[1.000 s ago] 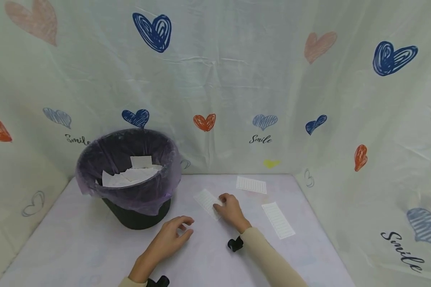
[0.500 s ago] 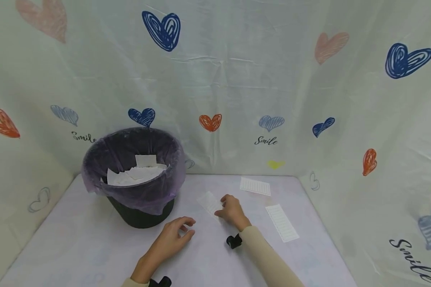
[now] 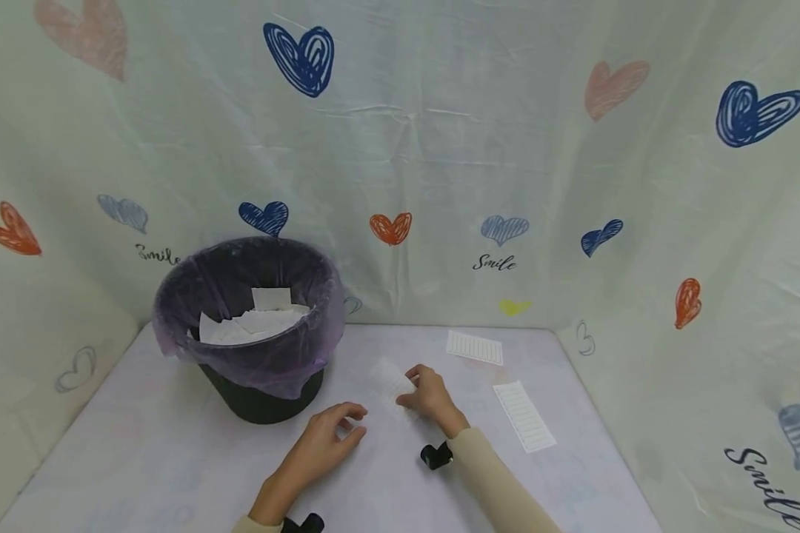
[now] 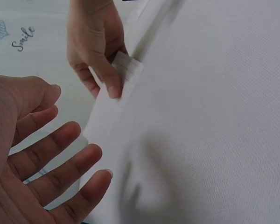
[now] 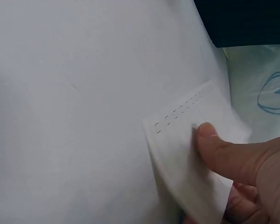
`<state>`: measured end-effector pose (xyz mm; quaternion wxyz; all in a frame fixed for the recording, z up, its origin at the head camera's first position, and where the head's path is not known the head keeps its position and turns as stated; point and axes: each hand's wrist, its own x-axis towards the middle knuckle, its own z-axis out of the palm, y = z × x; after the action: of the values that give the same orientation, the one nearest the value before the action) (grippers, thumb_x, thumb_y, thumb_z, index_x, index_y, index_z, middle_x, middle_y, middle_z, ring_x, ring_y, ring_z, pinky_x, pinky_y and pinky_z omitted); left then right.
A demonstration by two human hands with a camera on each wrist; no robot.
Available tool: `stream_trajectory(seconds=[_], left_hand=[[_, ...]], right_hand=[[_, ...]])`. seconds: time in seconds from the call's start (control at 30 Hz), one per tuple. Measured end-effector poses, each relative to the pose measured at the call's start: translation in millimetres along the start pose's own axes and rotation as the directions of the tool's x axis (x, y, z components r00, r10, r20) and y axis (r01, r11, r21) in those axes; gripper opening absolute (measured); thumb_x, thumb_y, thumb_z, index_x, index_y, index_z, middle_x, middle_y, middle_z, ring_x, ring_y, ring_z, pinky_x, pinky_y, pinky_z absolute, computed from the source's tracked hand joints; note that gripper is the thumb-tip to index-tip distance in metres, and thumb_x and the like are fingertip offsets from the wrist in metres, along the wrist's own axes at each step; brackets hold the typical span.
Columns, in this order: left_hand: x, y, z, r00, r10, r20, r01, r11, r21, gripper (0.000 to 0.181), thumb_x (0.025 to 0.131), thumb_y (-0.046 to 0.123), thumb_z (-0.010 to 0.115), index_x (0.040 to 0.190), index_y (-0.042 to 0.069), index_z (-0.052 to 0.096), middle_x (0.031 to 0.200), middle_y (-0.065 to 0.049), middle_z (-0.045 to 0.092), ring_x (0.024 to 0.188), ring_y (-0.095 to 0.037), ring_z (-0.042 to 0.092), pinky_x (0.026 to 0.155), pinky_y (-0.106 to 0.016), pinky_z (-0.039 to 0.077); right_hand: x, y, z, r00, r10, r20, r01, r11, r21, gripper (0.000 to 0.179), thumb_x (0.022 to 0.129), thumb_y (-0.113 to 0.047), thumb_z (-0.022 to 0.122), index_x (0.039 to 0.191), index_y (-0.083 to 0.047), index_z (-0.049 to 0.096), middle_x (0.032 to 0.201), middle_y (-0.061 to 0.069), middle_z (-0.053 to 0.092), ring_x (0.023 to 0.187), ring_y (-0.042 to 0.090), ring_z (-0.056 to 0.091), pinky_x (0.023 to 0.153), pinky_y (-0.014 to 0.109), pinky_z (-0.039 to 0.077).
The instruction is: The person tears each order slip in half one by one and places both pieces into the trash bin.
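Note:
In the head view my right hand [image 3: 433, 396] is over the middle of the table, pinching a thin white slip of paper [image 3: 388, 379]. The right wrist view shows the thumb on top of the slip [image 5: 177, 149] and fingers under it; one edge bends up, and two rows of short dark dashes run along it. My left hand [image 3: 323, 440] is nearer the front, fingers loosely bent and apart, holding nothing. The left wrist view shows that hand [image 4: 42, 154] with fingers spread, beside the right hand [image 4: 98, 46] and its slip.
Two more ruled paper slips lie on the white table: one at the back [image 3: 475, 348], another at right [image 3: 524, 416]. At back left stands a dark bin [image 3: 260, 403] with a purple liner [image 3: 307, 348], holding white papers [image 3: 263, 322]. A heart-print curtain [image 3: 433, 148] surrounds the table.
The head view has shifted slightly. The slip under my right hand looked flat, its ruling plain; now it is fainter and tilted in the fingers. My left hand has barely moved.

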<state>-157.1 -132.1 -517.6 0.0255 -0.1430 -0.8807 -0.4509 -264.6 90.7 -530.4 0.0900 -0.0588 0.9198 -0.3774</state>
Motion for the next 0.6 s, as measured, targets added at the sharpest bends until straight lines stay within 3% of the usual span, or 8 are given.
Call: stream_trajectory(seconds=[0.1, 0.23, 0.4, 0.6], left_hand=[[1.4, 1.2, 1.4, 1.0, -0.006, -0.009, 0.006, 1.0, 0.009, 0.022, 0.094, 0.017, 0.075, 0.115, 0.012, 0.07, 0.111, -0.007, 0.074, 0.091, -0.02, 0.07, 0.073, -0.03, 0.057], [1.2, 2.1, 2.2, 1.0, -0.023, -0.021, 0.023, 1.0, -0.001, 0.022, 0.094, 0.016, 0.075, 0.115, 0.012, 0.071, 0.111, -0.007, 0.074, 0.091, -0.021, 0.07, 0.072, -0.029, 0.057], [3.5, 3.4, 1.3, 0.998, -0.03, -0.052, 0.03, 0.999, -0.016, 0.022, 0.093, 0.016, 0.076, 0.114, 0.013, 0.071, 0.111, -0.006, 0.074, 0.094, -0.024, 0.071, 0.071, -0.027, 0.056], [4.1, 3.1, -0.3, 0.996, -0.047, -0.081, 0.048, 0.999, 0.011, 0.022, 0.091, 0.014, 0.077, 0.112, 0.015, 0.072, 0.109, 0.0, 0.074, 0.1, -0.026, 0.07, 0.073, -0.026, 0.054]], right_hand=[[-1.3, 6, 1, 0.999, -0.035, -0.017, 0.036, 0.999, 0.035, 0.035, 0.087, -0.012, 0.083, 0.117, -0.001, 0.067, 0.108, 0.021, 0.07, 0.093, 0.027, 0.066, 0.078, 0.042, 0.056], [-4.0, 10, 2, 0.994, -0.112, -0.017, 0.113, 0.992, 0.059, 0.017, 0.098, -0.011, 0.068, 0.111, 0.0, 0.072, 0.098, 0.014, 0.073, 0.081, 0.017, 0.062, 0.07, 0.032, 0.053], [-7.8, 11, 1, 0.984, -0.176, -0.014, 0.177, 0.982, 0.072, 0.015, 0.1, -0.012, 0.066, 0.106, -0.005, 0.077, 0.1, 0.008, 0.076, 0.083, 0.009, 0.062, 0.072, 0.026, 0.051], [-18.3, 11, 3, 0.963, -0.265, 0.047, 0.26, 0.961, 0.099, 0.016, 0.102, -0.013, 0.065, 0.109, -0.007, 0.078, 0.107, 0.007, 0.077, 0.093, 0.012, 0.067, 0.08, 0.027, 0.054]])
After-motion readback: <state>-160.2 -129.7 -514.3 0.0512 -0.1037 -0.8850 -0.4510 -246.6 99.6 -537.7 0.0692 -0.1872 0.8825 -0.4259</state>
